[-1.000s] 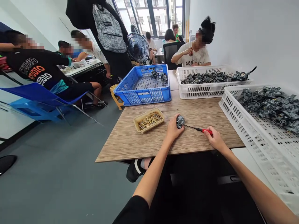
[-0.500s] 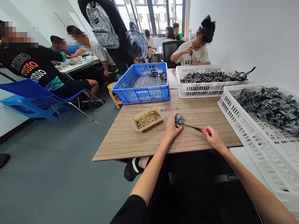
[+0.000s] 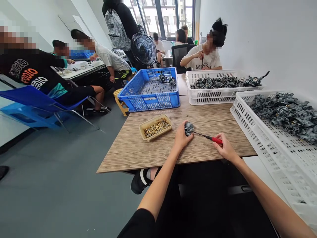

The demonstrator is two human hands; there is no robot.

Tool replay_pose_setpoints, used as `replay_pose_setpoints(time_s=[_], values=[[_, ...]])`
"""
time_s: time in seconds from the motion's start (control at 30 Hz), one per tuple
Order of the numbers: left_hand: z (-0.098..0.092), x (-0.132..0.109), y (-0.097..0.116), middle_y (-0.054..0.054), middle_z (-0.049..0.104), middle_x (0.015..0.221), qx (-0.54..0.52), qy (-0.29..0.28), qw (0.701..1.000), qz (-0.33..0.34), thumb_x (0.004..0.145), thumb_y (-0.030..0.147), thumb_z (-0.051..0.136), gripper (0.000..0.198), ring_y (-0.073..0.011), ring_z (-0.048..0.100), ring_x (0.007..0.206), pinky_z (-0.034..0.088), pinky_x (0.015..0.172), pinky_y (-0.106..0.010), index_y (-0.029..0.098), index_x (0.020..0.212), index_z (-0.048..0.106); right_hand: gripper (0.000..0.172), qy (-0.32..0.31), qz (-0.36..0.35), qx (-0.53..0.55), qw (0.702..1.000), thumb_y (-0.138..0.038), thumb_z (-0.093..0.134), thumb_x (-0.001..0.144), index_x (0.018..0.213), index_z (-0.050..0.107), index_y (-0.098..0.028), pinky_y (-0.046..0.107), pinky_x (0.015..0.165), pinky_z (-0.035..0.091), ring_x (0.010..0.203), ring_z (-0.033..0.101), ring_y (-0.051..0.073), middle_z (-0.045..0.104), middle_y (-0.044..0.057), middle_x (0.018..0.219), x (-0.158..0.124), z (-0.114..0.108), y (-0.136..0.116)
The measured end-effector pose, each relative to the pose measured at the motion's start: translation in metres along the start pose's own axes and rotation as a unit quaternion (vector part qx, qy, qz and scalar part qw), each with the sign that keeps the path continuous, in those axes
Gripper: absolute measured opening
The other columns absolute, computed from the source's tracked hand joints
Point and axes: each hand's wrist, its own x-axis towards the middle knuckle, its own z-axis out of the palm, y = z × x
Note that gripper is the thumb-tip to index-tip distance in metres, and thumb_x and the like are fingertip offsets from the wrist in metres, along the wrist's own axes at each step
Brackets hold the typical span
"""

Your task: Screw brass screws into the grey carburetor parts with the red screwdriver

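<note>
Head view: right hand is shifting back along the screwdriver, more red handle showing than in the earlier frame; a backpack behind is moving rightward. Right fingers are pinching the handle's end. Left hand is gripping a grey metal part, fingers clamped around its left side, over the wooden table. Tip is apparently meeting the part's right side. Screw tray is sitting on the table, left of the left hand; blue crate is standing behind the tray.
</note>
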Motion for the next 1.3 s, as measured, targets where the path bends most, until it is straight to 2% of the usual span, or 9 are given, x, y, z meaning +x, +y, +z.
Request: replay_pose_setpoints(time_s=[0.13, 0.23, 0.43, 0.53, 0.63, 0.83, 1.03, 1.2, 1.3], values=[[0.0019, -0.0003, -0.0016, -0.013, 0.066, 0.136, 0.004, 0.004, 1.0, 0.005, 0.078, 0.021, 0.075, 0.076, -0.0321, 0.064, 0.128, 0.051, 0.113, -0.048, 0.021, 0.148, 0.045, 0.029, 0.021, 0.011, -0.012, 1.0, -0.055, 0.052, 0.095, 0.093, 0.046, -0.027, 0.031, 0.06, 0.038, 0.057, 0.051, 0.02, 0.054, -0.003, 0.066, 0.0007, 0.0006, 0.0009], [0.0028, -0.0004, -0.0024, -0.013, 0.066, 0.135, -0.003, 0.009, 1.0, 0.009, 0.078, 0.021, 0.075, 0.075, -0.0321, 0.064, 0.127, 0.052, 0.113, -0.048, 0.02, 0.147, 0.046, 0.036, 0.023, 0.01, -0.015, 1.0, -0.059, 0.046, 0.099, 0.084, 0.044, -0.027, 0.031, 0.061, 0.037, 0.057, 0.049, 0.02, 0.048, -0.003, 0.062, 0.0014, 0.0005, -0.0002], [0.0033, -0.0004, -0.0029, -0.013, 0.066, 0.136, -0.008, 0.013, 1.0, 0.009, 0.078, 0.021, 0.074, 0.075, -0.0313, 0.064, 0.128, 0.052, 0.113, -0.047, 0.021, 0.147, 0.045, 0.029, 0.002, 0.004, 0.013, 1.0, -0.049, 0.057, 0.092, 0.105, 0.046, -0.026, 0.031, 0.06, 0.039, 0.054, 0.048, 0.018, 0.052, -0.005, 0.068, -0.0001, -0.0003, -0.0003], [0.0044, 0.0, -0.0041, -0.013, 0.066, 0.136, -0.003, 0.013, 1.0, 0.01, 0.078, 0.022, 0.076, 0.075, -0.0316, 0.064, 0.128, 0.052, 0.114, -0.048, 0.021, 0.147, 0.046, 0.028, 0.017, 0.007, 0.002, 1.0, -0.053, 0.053, 0.096, 0.097, 0.046, -0.027, 0.031, 0.058, 0.037, 0.054, 0.047, 0.018, 0.049, -0.005, 0.064, 0.0005, 0.0007, 0.0017], [0.0052, 0.0003, -0.0054, -0.013, 0.066, 0.137, -0.004, 0.013, 1.0, 0.014, 0.078, 0.022, 0.076, 0.075, -0.0317, 0.064, 0.129, 0.051, 0.114, -0.048, 0.021, 0.147, 0.046, 0.036, 0.02, 0.004, -0.01, 1.0, -0.059, 0.045, 0.101, 0.084, 0.045, -0.027, 0.031, 0.059, 0.036, 0.056, 0.047, 0.018, 0.045, -0.005, 0.061, 0.0009, 0.0015, 0.0025], [0.0039, -0.0004, -0.0045, -0.013, 0.066, 0.137, -0.007, 0.015, 1.0, 0.014, 0.079, 0.021, 0.075, 0.075, -0.0318, 0.064, 0.129, 0.051, 0.114, -0.048, 0.021, 0.148, 0.046, 0.028, 0.009, 0.0, -0.008, 1.0, -0.052, 0.055, 0.095, 0.105, 0.049, -0.026, 0.031, 0.059, 0.038, 0.055, 0.05, 0.019, 0.052, -0.005, 0.066, 0.0002, -0.0001, 0.0014], [0.0032, -0.0012, -0.0036, -0.014, 0.066, 0.136, -0.006, 0.013, 1.0, 0.015, 0.078, 0.021, 0.075, 0.075, -0.0322, 0.064, 0.129, 0.051, 0.114, -0.049, 0.021, 0.148, 0.047, 0.034, 0.017, -0.003, -0.011, 1.0, -0.058, 0.044, 0.101, 0.088, 0.048, -0.027, 0.031, 0.06, 0.039, 0.057, 0.051, 0.02, 0.051, -0.003, 0.062, 0.0003, 0.0016, -0.0002], [0.0042, -0.0019, -0.0055, -0.014, 0.066, 0.137, -0.014, 0.013, 1.0, 0.013, 0.079, 0.022, 0.074, 0.074, -0.0313, 0.064, 0.129, 0.05, 0.116, -0.048, 0.021, 0.147, 0.046, 0.026, 0.012, -0.009, 0.01, 1.0, -0.051, 0.055, 0.095, 0.102, 0.048, -0.027, 0.031, 0.059, 0.042, 0.058, 0.054, 0.02, 0.061, -0.002, 0.072, -0.0018, 0.0033, 0.0006], [0.0048, -0.0021, -0.0059, -0.014, 0.066, 0.138, -0.014, 0.01, 1.0, 0.016, 0.079, 0.021, 0.074, 0.074, -0.0312, 0.064, 0.131, 0.05, 0.116, -0.048, 0.021, 0.147, 0.046, 0.027, 0.03, 0.002, -0.006, 1.0, -0.054, 0.05, 0.099, 0.094, 0.049, -0.027, 0.031, 0.059, 0.04, 0.054, 0.051, 0.02, 0.055, -0.003, 0.064, -0.0015, 0.0039, 0.0011]])
